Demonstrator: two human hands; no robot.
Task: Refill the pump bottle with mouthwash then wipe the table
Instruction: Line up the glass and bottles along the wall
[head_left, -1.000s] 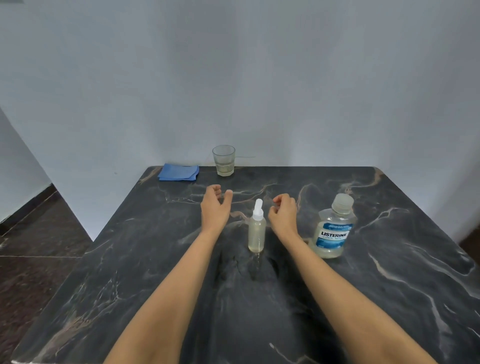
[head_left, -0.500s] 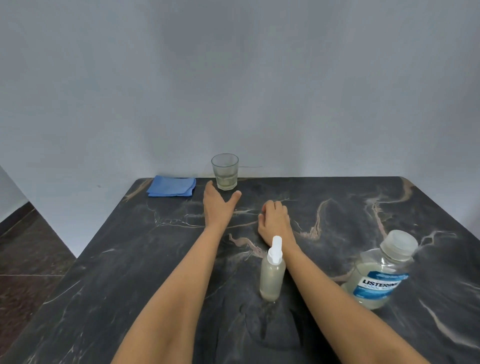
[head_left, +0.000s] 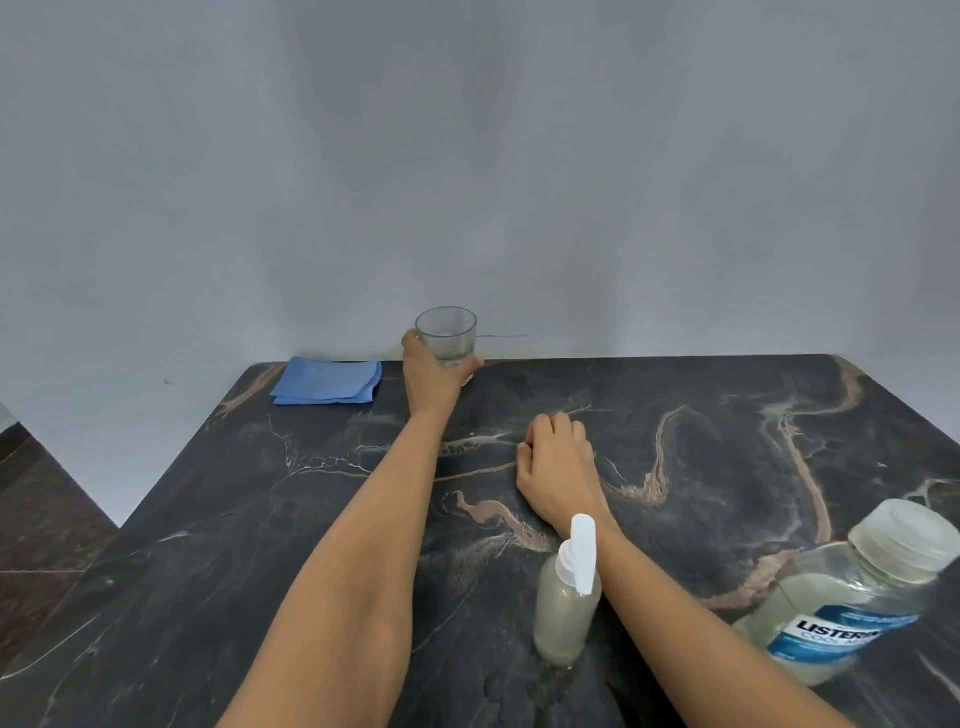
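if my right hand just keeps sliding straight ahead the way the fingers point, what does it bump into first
Probably nothing on the table. The right hand rests on the dark marble table with curled fingers aimed at the far edge. The glass, in the left hand, sits off to the left of that line. Beyond the edge is the wall; depth is unclear.

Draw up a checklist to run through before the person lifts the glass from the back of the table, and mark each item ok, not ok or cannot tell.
1. Left hand wrapped around the glass: ok.
2. Glass upright: ok.
3. Grip firm enough to lift: cannot tell.
4. Right hand empty, resting on the table: ok.
5. Pump bottle opened for refilling: not ok, pump top on.
6. Blue cloth clear of the glass: ok.
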